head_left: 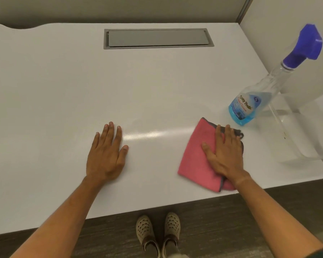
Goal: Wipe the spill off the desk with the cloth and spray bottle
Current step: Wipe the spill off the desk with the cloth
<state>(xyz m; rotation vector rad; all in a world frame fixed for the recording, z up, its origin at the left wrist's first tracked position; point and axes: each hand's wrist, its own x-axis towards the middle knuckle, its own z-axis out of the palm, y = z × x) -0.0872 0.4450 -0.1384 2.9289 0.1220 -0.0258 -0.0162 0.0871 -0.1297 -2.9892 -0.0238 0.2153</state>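
A folded pink cloth (pixel 194 155) with a grey edge lies on the white desk (pixel 63 90) near its front right. My right hand (pixel 224 153) rests flat on the cloth, fingers spread, pressing its right half. My left hand (pixel 106 155) lies flat on the bare desk to the left, holding nothing. A clear spray bottle (pixel 250 101) with blue liquid and a purple trigger head stands just behind the cloth at the right. A faint glossy streak (pixel 147 135) shows on the desk between my hands; I cannot tell whether it is liquid or light.
A grey cable hatch (pixel 158 38) is set into the desk at the back centre. A clear acrylic stand (pixel 302 138) and a white partition (pixel 287 43) occupy the right side. The desk's front edge runs just above my shoes (pixel 157 233).
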